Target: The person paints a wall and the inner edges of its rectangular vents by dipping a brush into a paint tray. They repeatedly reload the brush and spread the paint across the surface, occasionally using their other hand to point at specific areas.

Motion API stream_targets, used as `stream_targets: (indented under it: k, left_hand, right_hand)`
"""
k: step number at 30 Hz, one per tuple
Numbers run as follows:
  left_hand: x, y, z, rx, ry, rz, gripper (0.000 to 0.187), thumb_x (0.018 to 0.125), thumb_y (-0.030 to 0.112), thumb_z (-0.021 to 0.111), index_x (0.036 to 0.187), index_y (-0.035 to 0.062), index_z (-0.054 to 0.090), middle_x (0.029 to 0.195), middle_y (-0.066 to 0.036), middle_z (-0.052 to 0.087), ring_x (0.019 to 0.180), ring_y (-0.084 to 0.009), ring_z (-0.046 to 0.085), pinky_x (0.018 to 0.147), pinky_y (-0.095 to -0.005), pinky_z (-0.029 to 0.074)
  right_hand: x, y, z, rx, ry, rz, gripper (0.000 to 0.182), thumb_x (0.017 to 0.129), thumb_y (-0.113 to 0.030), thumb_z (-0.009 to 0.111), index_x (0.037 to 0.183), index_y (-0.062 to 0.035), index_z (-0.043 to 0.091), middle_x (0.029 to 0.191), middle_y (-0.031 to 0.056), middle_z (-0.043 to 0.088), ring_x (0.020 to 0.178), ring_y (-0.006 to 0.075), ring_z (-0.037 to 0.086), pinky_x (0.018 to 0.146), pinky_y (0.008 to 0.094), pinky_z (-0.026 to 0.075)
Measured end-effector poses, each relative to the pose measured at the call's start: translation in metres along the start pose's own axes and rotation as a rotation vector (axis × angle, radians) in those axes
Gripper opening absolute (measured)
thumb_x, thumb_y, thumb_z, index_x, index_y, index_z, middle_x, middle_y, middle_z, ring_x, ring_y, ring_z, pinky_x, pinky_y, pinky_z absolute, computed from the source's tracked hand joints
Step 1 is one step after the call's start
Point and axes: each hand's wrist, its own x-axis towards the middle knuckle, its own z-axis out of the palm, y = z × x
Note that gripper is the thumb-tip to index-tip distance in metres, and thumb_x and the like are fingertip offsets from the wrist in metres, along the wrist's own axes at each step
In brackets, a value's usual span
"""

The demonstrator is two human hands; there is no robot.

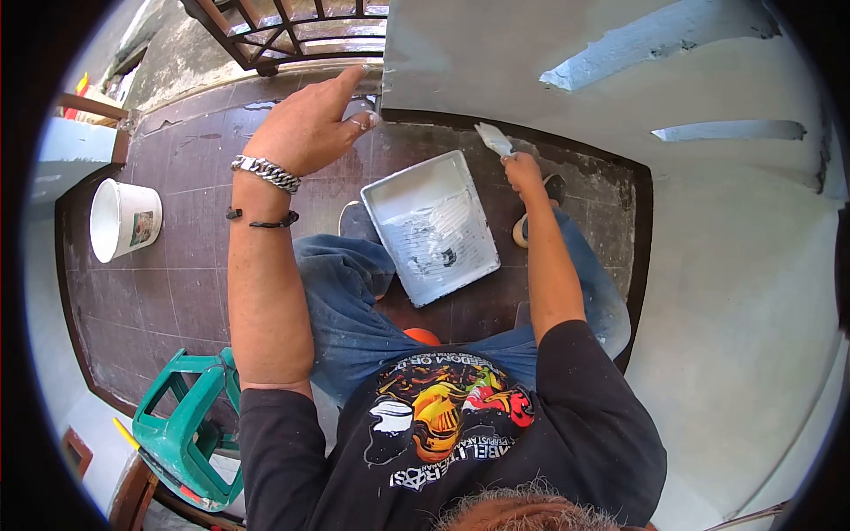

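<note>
My right hand (522,170) is closed around a paintbrush (494,139), whose pale, paint-covered bristles point up and left toward the foot of the wall. My left hand (305,124) is stretched out with thumb and fingers apart, holding nothing; whitish paint marks its fingertips, which come close to the wall's corner edge. A white paint tray (416,196) lies tilted between my feet, its ribbed part smeared with wet white paint and showing a dark patch near the lower end.
A white bucket (127,221) stands on the brown tiled floor (190,296) at left. Below it is a green plastic stool (181,425), with a yellow-handled tool (133,440) beside it. The wall (496,66) carries bluish painted ledges (660,40). A dark railing (301,35) is at the top.
</note>
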Motion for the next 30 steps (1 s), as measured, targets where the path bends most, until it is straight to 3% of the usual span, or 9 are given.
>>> stream_targets:
  k: [5,8,10,13,16,20,23,30]
  left_hand:
    - [0.005,-0.006,0.002,-0.009,0.0,-0.001,0.058,0.089,0.027,0.063,0.138,0.0055,0.043,0.119,-0.024,0.061,0.107,-0.0405,0.059,0.089,-0.045,0.048]
    - [0.003,-0.006,0.003,-0.003,0.027,0.025,0.058,0.089,0.027,0.063,0.139,0.0054,0.042,0.115,-0.023,0.062,0.106,-0.0386,0.06,0.089,-0.0443,0.048]
    - [0.002,-0.006,0.005,0.009,0.057,0.059,0.057,0.09,0.028,0.062,0.139,0.0044,0.042,0.107,-0.02,0.065,0.101,-0.0354,0.061,0.088,-0.0426,0.049]
    - [0.004,0.0,0.001,-0.013,0.001,-0.007,0.06,0.089,0.028,0.063,0.141,0.0064,0.042,0.121,-0.023,0.061,0.11,-0.04,0.058,0.091,-0.0452,0.047]
    - [0.004,0.001,0.004,0.049,0.046,0.038,0.058,0.09,0.027,0.062,0.139,0.0043,0.042,0.113,-0.021,0.064,0.105,-0.0362,0.06,0.09,-0.0437,0.048]
    - [0.006,0.001,0.006,0.039,0.047,0.053,0.058,0.089,0.027,0.062,0.139,0.0043,0.042,0.114,-0.021,0.064,0.104,-0.0366,0.061,0.091,-0.0441,0.048]
    - [0.008,0.003,0.006,0.032,0.028,0.037,0.058,0.089,0.026,0.063,0.139,0.0043,0.042,0.115,-0.02,0.064,0.104,-0.0366,0.061,0.091,-0.044,0.048]
    - [0.008,0.003,0.008,0.041,0.05,0.059,0.058,0.088,0.025,0.063,0.138,0.0039,0.042,0.113,-0.021,0.064,0.103,-0.0366,0.061,0.09,-0.044,0.048]
  right_hand:
    - [-0.003,-0.031,0.012,-0.165,-0.033,-0.08,0.039,0.087,-0.034,0.059,0.103,0.0009,0.065,0.084,0.0192,0.068,0.082,0.0335,0.067,0.072,0.0431,0.049]
    - [0.006,-0.045,0.012,-0.186,-0.069,-0.037,0.042,0.086,-0.034,0.06,0.107,0.0016,0.066,0.101,0.0257,0.067,0.105,0.0393,0.063,0.09,0.0436,0.046]
    - [0.011,-0.049,0.012,-0.217,-0.076,-0.079,0.045,0.086,-0.035,0.06,0.11,0.0019,0.065,0.106,0.0267,0.066,0.107,0.0396,0.062,0.092,0.0436,0.046]
    - [0.015,-0.051,0.013,-0.238,-0.078,-0.105,0.048,0.085,-0.035,0.06,0.115,0.0025,0.064,0.112,0.0279,0.064,0.11,0.0403,0.06,0.095,0.0428,0.045]
    - [0.019,-0.051,0.013,-0.213,-0.083,-0.093,0.05,0.085,-0.035,0.061,0.117,0.0036,0.063,0.115,0.0285,0.062,0.112,0.0408,0.059,0.096,0.0425,0.045]
    - [0.023,-0.049,0.014,-0.142,-0.062,-0.065,0.05,0.085,-0.034,0.061,0.117,0.0046,0.062,0.116,0.0288,0.062,0.113,0.0408,0.059,0.096,0.0422,0.045]
    - [0.027,-0.05,0.013,-0.119,-0.105,-0.053,0.054,0.085,-0.034,0.059,0.121,0.0062,0.06,0.126,0.0293,0.057,0.12,0.0418,0.054,0.103,0.0427,0.041]
    - [0.038,-0.038,0.018,-0.006,-0.098,0.017,0.053,0.084,-0.031,0.06,0.122,0.0056,0.059,0.125,0.0298,0.057,0.12,0.0418,0.054,0.102,0.0427,0.042]
